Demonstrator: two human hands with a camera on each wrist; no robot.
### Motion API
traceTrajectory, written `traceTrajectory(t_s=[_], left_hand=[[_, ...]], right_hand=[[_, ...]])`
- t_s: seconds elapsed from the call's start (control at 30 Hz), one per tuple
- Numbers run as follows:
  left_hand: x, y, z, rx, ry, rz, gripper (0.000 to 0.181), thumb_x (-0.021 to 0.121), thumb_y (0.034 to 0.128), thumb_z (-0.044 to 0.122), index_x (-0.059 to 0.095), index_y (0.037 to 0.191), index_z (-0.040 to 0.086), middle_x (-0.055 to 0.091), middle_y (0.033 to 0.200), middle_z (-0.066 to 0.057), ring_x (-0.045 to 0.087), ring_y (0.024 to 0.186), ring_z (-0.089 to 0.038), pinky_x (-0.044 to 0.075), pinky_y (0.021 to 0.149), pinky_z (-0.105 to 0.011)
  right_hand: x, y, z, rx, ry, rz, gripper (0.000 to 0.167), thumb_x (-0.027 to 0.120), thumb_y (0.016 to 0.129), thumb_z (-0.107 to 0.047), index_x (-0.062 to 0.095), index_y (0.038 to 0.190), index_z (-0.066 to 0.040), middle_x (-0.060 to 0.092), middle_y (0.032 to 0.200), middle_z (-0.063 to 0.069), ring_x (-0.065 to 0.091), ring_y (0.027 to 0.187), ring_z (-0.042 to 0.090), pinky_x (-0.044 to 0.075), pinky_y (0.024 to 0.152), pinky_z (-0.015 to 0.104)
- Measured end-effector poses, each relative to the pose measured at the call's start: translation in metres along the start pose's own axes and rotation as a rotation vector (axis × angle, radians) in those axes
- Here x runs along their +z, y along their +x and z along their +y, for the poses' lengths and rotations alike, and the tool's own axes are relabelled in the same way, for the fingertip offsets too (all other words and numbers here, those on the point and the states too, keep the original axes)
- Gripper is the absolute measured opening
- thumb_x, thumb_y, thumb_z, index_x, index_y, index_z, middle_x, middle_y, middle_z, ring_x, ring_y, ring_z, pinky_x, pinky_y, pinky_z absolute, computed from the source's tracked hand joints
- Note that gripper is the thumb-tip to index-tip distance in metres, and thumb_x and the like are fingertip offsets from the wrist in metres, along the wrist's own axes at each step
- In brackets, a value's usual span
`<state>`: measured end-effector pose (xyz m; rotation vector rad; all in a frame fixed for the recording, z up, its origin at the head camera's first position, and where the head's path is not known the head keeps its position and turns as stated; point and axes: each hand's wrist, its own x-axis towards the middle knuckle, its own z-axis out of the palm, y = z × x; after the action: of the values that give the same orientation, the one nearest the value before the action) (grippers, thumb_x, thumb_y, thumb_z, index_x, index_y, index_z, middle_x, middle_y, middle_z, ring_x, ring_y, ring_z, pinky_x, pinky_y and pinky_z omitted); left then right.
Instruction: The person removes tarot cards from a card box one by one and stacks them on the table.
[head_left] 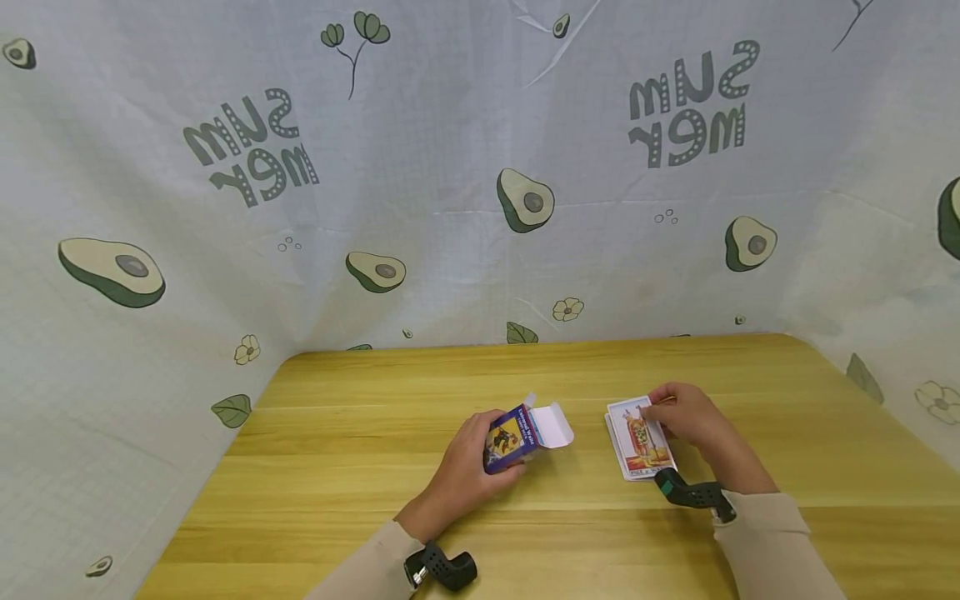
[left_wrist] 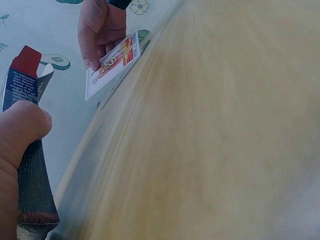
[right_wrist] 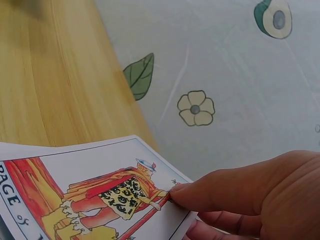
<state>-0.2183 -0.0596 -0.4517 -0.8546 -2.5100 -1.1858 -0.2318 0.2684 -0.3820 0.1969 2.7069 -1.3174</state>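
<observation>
My left hand (head_left: 467,467) grips a blue card box (head_left: 507,439) with a picture on its front, above the left-middle of the table. The box's white end flap (head_left: 553,426) hangs open toward the right. My right hand (head_left: 692,417) pinches the upper right edge of a tarot card (head_left: 641,440) marked "Page of Wa...", thumb on its face. Beneath that card shows the white edge of another card or cards (head_left: 617,446); how many I cannot tell. In the left wrist view the thumb (left_wrist: 25,125) presses the box's side, which bears small white print (left_wrist: 22,86).
The yellow wood-grain table (head_left: 360,500) spreads under both hands. Around its back and sides hangs a pale cloth (head_left: 450,167) printed with avocados, flowers and leaves. A black camera mount is strapped at each wrist, the left (head_left: 442,568) and the right (head_left: 693,493).
</observation>
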Motion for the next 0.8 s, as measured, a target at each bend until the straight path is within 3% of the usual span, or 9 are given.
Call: traceTrajectory(t_s=[0.3, 0.8], left_hand=[[0.0012, -0.0003, -0.0012, -0.009, 0.003, -0.004, 0.073, 0.077, 0.0802, 0.037, 0.042, 0.138, 0.009, 0.054, 0.121, -0.003, 0.051, 0.100, -0.011, 0.047, 0.084, -0.029], [0.0015, 0.0009, -0.0020, -0.005, 0.009, -0.006, 0.074, 0.077, 0.0805, 0.037, 0.042, 0.139, 0.007, 0.055, 0.121, -0.005, 0.051, 0.101, -0.011, 0.047, 0.085, -0.028]], right_hand=[[0.0012, 0.0040, 0.0058, 0.010, -0.043, 0.000, 0.039, 0.062, 0.090, -0.014, 0.048, 0.115, 0.012, 0.055, 0.106, 0.029, 0.053, 0.091, 0.034, 0.047, 0.069, 0.030], [0.0036, 0.0068, 0.0103, 0.031, -0.083, 0.035, 0.036, 0.064, 0.089, -0.016, 0.051, 0.110, 0.010, 0.055, 0.098, 0.024, 0.051, 0.087, 0.032, 0.044, 0.066, 0.030]])
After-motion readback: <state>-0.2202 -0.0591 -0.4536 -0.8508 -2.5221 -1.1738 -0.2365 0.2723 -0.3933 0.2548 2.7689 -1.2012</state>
